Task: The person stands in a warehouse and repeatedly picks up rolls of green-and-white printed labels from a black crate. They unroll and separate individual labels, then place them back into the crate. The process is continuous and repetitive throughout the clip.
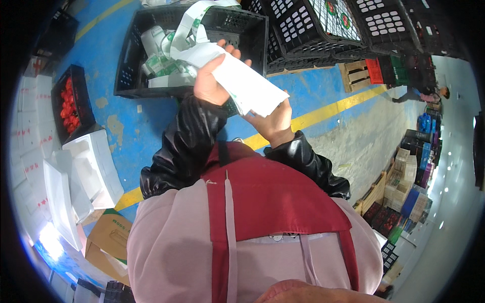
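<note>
A thick white folded stack of label strip (252, 79) lies across both hands, tilted down to the right. My left hand (210, 85) grips its upper part, with the thumb on top and the fingertips showing past the far edge. Cupped at its lower end is my right hand (274, 121), its fingers partly hidden under the stack. From the upper end a continuous white strip (185, 26) loops up and back. Loose coils of green-and-white labels (161, 64) lie in a black plastic crate (242, 24) just beyond my hands.
Black ventilated crates (299, 30) are stacked at upper right beside a wooden pallet (354, 77). To the left are a crate of red produce (68, 106), an open white foam box (91, 166) and a cardboard box (108, 235). A person (428, 96) is far right.
</note>
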### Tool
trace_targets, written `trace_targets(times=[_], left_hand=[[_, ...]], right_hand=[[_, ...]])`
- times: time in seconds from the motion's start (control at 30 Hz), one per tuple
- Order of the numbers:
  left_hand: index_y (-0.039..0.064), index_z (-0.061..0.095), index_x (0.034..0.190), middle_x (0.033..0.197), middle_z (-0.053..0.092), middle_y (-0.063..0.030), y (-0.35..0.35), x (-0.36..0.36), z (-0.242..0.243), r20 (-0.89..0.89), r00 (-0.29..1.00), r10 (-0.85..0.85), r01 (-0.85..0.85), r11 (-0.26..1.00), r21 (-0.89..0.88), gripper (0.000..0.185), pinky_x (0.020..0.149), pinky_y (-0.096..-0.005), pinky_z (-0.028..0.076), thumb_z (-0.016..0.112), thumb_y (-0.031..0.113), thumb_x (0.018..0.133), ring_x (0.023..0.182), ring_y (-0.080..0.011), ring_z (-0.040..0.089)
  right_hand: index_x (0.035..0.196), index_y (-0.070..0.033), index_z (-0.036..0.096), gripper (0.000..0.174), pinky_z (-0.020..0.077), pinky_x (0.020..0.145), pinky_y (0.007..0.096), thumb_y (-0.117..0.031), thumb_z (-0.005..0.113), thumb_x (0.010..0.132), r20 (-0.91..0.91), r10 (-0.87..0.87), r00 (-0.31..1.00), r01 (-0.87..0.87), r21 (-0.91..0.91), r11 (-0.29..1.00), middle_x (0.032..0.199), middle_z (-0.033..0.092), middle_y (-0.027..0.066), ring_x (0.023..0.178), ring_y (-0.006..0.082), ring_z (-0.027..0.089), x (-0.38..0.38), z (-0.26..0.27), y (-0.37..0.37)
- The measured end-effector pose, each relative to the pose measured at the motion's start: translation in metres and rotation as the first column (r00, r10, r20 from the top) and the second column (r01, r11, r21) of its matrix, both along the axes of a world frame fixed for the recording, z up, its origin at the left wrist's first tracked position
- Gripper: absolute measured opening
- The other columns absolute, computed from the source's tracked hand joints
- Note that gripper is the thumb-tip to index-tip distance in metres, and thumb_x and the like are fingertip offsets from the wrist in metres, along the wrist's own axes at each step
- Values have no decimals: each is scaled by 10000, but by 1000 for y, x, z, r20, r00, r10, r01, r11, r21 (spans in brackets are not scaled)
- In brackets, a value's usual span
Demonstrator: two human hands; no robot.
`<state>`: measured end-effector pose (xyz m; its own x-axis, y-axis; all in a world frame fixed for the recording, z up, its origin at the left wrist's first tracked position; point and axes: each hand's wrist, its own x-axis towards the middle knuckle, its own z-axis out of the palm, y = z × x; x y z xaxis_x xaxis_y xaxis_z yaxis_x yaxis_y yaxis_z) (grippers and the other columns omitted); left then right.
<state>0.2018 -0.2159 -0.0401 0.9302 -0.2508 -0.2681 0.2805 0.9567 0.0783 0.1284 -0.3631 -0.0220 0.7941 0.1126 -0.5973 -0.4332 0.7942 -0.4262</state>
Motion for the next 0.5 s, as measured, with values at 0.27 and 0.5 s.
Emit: trace_targets(times=[0.27, 0.5], left_hand=[[47, 416, 1318, 1078, 526, -104, -16, -21, -24, -18, 998, -63, 65, 991, 121, 524, 1006, -486, 428, 504, -59, 813, 1089, -272, 530], [-10, 428, 1312, 1087, 590, -136, -39, -65, -40, 171, 930, -324, 229, 879, 417, 493, 959, -402, 458, 552, 11, 835, 1075, -284, 576]], right_hand=[[1378, 31, 332, 792, 341, 1033, 417, -624, 203, 951, 2, -8, 1000, 8, -158, 987, 1334, 463, 196, 1232, 311, 454, 6, -12, -30], [1082, 40, 621, 343, 469, 754, 244, -270, 589, 938, -6, 713, 701, -482, -741, 468, 953, 658, 56, 857, 100, 587, 6, 10, -70]])
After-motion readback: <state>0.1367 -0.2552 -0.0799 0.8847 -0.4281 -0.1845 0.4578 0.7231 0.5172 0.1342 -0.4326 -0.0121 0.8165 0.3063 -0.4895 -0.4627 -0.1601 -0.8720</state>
